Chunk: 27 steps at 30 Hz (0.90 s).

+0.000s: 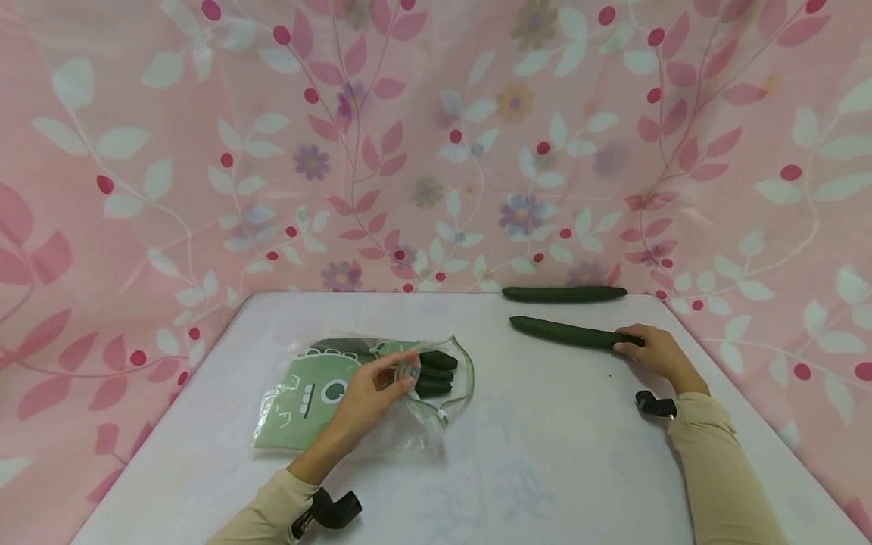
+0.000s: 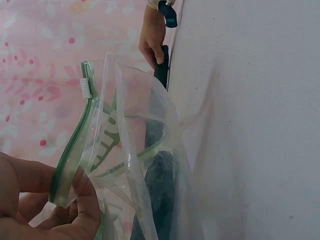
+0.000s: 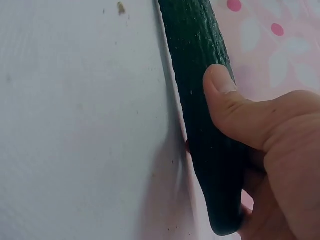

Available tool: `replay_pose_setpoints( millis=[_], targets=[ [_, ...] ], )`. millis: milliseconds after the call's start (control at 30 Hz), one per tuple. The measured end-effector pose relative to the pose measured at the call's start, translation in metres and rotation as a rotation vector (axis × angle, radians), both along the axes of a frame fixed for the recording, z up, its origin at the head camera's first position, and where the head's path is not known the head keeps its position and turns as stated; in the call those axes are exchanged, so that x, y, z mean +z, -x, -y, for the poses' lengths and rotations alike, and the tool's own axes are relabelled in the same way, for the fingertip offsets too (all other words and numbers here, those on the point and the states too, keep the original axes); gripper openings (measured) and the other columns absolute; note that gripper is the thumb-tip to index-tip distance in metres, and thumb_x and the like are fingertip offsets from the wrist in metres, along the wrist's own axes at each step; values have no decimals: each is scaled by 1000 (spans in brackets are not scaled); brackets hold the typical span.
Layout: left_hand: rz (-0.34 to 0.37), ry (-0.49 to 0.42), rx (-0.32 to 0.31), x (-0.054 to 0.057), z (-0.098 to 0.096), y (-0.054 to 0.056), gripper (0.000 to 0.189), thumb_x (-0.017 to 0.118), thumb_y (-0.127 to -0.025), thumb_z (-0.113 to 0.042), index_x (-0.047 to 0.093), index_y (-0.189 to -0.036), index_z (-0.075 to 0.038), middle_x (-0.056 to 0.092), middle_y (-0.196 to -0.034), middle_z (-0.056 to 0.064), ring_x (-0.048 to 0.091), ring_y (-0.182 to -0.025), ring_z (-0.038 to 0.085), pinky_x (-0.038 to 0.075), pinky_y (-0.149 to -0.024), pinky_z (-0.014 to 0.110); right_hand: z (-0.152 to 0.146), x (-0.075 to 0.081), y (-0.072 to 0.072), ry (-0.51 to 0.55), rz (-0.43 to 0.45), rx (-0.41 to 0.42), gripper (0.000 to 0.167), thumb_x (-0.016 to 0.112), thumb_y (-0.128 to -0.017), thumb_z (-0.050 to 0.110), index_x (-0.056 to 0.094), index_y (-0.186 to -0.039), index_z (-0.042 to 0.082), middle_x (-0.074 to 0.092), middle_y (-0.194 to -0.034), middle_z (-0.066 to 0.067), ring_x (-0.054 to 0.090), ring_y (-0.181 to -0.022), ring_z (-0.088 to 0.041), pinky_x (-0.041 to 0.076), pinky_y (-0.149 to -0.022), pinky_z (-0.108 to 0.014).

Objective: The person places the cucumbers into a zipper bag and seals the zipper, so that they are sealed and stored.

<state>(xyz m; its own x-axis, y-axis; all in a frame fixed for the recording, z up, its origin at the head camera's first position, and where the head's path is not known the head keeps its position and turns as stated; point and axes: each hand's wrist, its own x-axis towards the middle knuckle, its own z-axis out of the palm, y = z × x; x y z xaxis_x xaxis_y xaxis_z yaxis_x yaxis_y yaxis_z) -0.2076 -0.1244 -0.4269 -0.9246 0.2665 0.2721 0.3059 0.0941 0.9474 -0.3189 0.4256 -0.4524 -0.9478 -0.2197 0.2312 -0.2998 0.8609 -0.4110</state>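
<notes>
A clear zip bag [image 1: 309,393] with a green cartoon face lies on the left of the table, its mouth spread toward the right. My left hand [image 1: 371,393] pinches the green-edged rim of the bag; the white zip slider [image 2: 86,88] shows in the left wrist view. Inside the bag are several cucumbers [image 1: 436,372], their ends near the mouth. My right hand [image 1: 654,350] grips the right end of another cucumber [image 1: 565,333], thumb along its side in the right wrist view. That cucumber's far end points left, apart from the bag.
One more cucumber [image 1: 564,294] lies along the back edge of the white table [image 1: 531,454]. Behind the table hangs a pink flowered curtain [image 1: 422,151]. Black wrist cameras are strapped at both sleeves.
</notes>
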Motion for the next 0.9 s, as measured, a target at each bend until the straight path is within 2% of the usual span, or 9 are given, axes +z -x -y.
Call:
replay_pose_setpoints(
  millis=[533,800,900],
  targets=[
    [-9,18,11,0,1,3,43,70,-97,2,64,-139,1,68,-126,16,64,-110,31,53,-84,27,5,6,-9,49,48,-63,46,71,-101,30,68,-129,-6,60,-131,-36,53,-117,-54,40,-98,-70],
    [-30,17,13,-1,1,2,43,71,-96,1,65,-139,1,69,-126,15,65,-107,28,54,-82,27,9,11,-12,59,32,-65,44,72,-100,27,68,-128,-7,61,-130,-36,54,-116,-52,41,-96,-69],
    [-36,21,14,0,1,2,42,71,-97,0,65,-139,1,69,-126,14,65,-107,29,54,-81,27,11,14,-13,56,20,-61,43,72,-101,27,68,-127,-7,62,-128,-35,55,-110,-49,43,-92,-65]
  ],
)
